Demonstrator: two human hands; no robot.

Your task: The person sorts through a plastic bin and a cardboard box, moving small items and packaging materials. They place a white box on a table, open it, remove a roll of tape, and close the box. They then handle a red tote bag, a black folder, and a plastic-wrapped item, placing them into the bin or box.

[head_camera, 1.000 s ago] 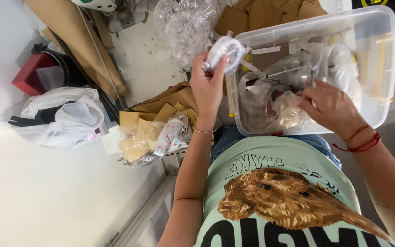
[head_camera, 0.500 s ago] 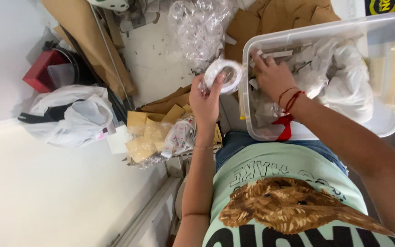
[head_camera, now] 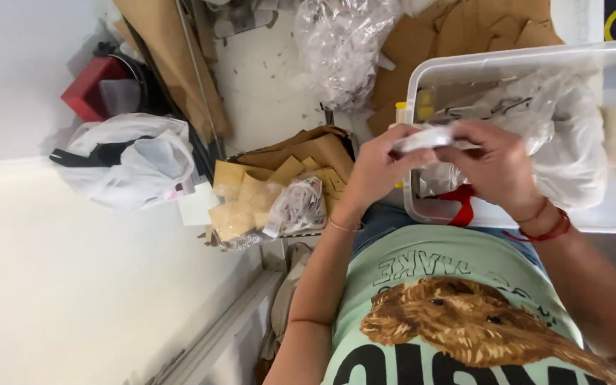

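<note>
Both hands meet over the near rim of the clear plastic bin point(head_camera: 422, 207), which rests on the person's lap. The left hand point(head_camera: 372, 171) and right hand point(head_camera: 497, 167) each pinch an end of a small white packet point(head_camera: 425, 137) (blurred, so its kind is unclear). Its long axis runs roughly level, left to right, between the fingertips. A bag of cardboard pieces point(head_camera: 265, 203) lies just beside the left wrist.
</note>
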